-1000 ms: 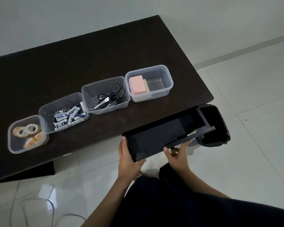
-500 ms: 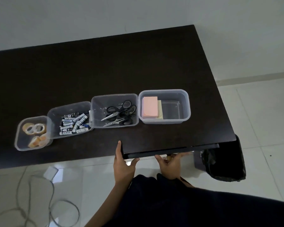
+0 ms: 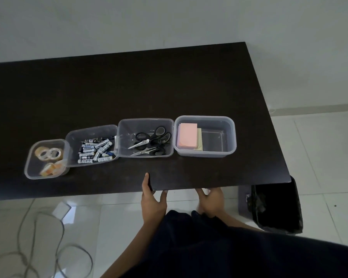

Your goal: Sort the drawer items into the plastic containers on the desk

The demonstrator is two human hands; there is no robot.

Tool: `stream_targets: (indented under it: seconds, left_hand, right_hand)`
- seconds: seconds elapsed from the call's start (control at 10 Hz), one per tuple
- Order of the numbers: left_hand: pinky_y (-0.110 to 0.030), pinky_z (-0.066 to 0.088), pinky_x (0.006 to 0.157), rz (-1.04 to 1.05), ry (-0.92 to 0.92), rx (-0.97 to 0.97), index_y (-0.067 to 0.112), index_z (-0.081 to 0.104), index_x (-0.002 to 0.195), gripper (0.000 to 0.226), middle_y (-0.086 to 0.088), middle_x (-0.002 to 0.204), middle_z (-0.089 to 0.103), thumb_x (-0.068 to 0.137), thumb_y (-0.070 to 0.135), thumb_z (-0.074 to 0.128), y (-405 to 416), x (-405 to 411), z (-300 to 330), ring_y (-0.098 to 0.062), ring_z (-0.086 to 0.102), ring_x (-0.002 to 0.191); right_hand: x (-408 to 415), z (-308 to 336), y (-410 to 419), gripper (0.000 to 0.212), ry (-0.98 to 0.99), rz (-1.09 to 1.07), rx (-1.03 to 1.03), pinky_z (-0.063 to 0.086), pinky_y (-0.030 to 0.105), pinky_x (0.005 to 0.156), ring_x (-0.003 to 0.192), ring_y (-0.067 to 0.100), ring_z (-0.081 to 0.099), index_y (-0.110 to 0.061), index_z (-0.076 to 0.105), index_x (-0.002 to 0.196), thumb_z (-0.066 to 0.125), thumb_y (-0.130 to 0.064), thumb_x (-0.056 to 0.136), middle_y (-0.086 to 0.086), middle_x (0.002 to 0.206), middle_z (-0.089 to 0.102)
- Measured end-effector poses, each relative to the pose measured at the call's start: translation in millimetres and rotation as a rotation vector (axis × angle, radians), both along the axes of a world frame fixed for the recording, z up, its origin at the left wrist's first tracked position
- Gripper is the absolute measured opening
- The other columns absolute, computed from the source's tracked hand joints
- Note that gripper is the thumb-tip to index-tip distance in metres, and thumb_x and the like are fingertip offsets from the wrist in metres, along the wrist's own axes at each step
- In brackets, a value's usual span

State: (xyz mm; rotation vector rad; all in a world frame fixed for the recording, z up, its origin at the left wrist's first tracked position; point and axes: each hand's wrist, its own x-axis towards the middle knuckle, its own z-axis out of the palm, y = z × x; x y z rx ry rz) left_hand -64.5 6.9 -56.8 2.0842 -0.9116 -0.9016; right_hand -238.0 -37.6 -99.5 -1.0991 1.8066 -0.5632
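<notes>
We see four plastic containers in a row across the middle of the frame on the desk (image 3: 169, 81): tape rolls (image 3: 48, 153), batteries (image 3: 96, 150), scissors (image 3: 149, 144), sticky notes (image 3: 188, 136). The row runs left to right, just above our hands. Our left hand (image 3: 152, 199) touches the desk's near edge with straight fingers, holding nothing; our right hand (image 3: 211, 199) sits under that edge, relaxed and empty. No drawer shows; we judge the sorting done.
</notes>
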Motion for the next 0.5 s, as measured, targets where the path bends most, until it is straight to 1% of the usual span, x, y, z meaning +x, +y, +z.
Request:
stream_targets:
  seconds: [0.1,0.2,0.3,0.4,0.5]
  left_hand:
    - [-0.035,0.046,0.099,-0.045,0.016,-0.009,0.035,0.016,0.147,0.082,-0.002,0.140,0.049,0.085,0.023,0.068,5.2,3.8,1.3,-0.022,0.057,0.118]
    - [-0.033,0.046,0.097,-0.078,0.042,-0.009,0.034,0.017,0.147,0.079,-0.003,0.138,0.050,0.086,0.027,0.067,11.7,7.7,2.9,-0.021,0.056,0.117]
    - [-0.027,0.043,0.093,-0.111,0.064,-0.026,0.030,0.024,0.146,0.072,-0.004,0.130,0.055,0.087,0.029,0.065,20.1,11.4,5.2,-0.017,0.056,0.116]
    - [-0.024,0.043,0.090,-0.133,0.085,-0.070,0.029,0.030,0.144,0.066,0.000,0.120,0.056,0.087,0.029,0.065,27.9,18.4,4.3,-0.011,0.057,0.109]
    - [-0.024,0.043,0.089,-0.158,0.104,-0.082,0.026,0.035,0.142,0.061,0.007,0.118,0.054,0.087,0.026,0.064,40.6,26.2,4.0,-0.009,0.059,0.104]
  right_hand:
    - [-0.2,7.7,4.6,0.036,0.017,-0.049,0.001,0.042,0.025,0.081,0.097,0.023,0.063,-0.005,0.062,0.102,0.070,-0.034,0.082,0.004,0.093,0.064]
    - [0.7,19.2,10.7,0.041,0.031,-0.107,-0.022,0.040,0.026,0.082,0.101,0.021,0.059,-0.007,0.055,0.113,0.069,-0.032,0.083,0.005,0.104,0.062]
    - [-1.2,26.4,21.5,0.045,0.057,-0.107,-0.076,0.043,0.028,0.081,0.095,0.015,0.057,-0.013,0.050,0.121,0.065,-0.034,0.085,-0.003,0.107,0.059]
    - [-1.6,34.6,31.9,0.033,0.067,-0.181,-0.148,0.051,0.035,0.084,0.095,0.017,0.060,-0.014,0.057,0.113,0.061,-0.034,0.087,0.000,0.102,0.061]
    - [1.4,54.0,41.6,0.029,-0.012,-0.371,-0.288,0.051,0.031,0.085,0.087,0.015,0.058,-0.008,0.059,0.116,0.060,-0.022,0.090,0.002,0.095,0.061]
